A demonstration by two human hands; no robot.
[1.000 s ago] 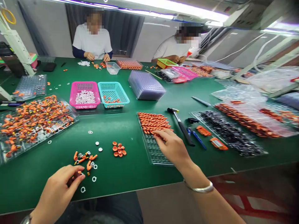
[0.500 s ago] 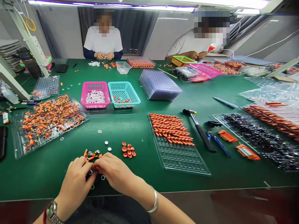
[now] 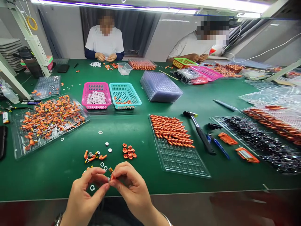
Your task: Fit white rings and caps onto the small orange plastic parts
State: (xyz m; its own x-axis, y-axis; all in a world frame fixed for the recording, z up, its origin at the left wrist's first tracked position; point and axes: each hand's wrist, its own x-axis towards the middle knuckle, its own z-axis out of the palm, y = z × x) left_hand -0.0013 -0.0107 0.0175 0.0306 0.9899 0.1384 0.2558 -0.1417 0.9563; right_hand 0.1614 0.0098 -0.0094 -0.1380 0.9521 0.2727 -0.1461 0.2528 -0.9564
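My left hand (image 3: 82, 197) and my right hand (image 3: 131, 188) meet above the near edge of the green table (image 3: 131, 131), fingertips pinched together on one small orange part (image 3: 110, 178) with a metal bit on it. Just beyond lie a loose heap of orange parts (image 3: 92, 156), several white rings (image 3: 102, 164) and a cluster of orange caps (image 3: 129, 151). To the right sits a clear grid tray (image 3: 183, 157), its far half filled with rows of orange parts (image 3: 172, 129).
A clear tray heaped with orange parts (image 3: 47, 121) lies at left. A pink basket (image 3: 96, 95), a teal basket (image 3: 124, 94) and stacked clear trays (image 3: 161, 86) stand mid-table. A hammer (image 3: 199, 131), blue pen (image 3: 217, 146) and trays of black parts (image 3: 258, 141) lie right. Two people work opposite.
My right hand left the grid tray and came to my left hand at the loose heap. Both hands have since lifted toward me, holding one small part between the fingertips.
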